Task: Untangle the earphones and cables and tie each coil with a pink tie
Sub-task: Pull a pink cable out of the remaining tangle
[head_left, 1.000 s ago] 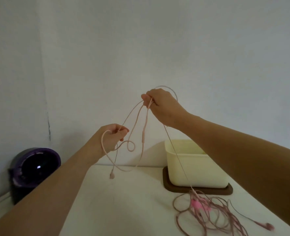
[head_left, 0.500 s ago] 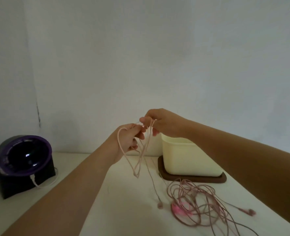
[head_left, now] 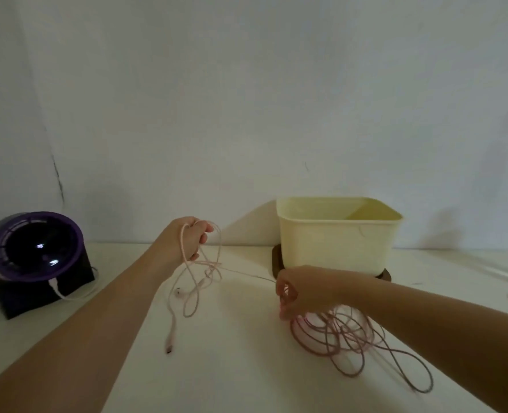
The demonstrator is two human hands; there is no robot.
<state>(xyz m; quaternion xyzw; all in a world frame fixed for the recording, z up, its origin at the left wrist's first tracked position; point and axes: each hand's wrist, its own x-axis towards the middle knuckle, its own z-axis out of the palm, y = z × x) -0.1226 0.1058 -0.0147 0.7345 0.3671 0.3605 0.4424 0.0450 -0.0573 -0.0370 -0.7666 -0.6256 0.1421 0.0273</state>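
A: Left hand point(head_left: 191, 238) — fist closed round earphone cable point(head_left: 208, 274) loops, raised. Right?
B: Right hand point(head_left: 303, 290) lower, nearer, fingers curled into tangle point(head_left: 336, 332) on table point(head_left: 246, 368) — one strand runs taut leftward between them.

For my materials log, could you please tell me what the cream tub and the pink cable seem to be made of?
The cream tub looks like moulded plastic with a satin finish: thin walls, rounded corners, a rolled rim. The pink cable hanging from the left hand looks like smooth, rubbery plastic sheathing, as it drapes in soft loops; a braided cover cannot be ruled out.
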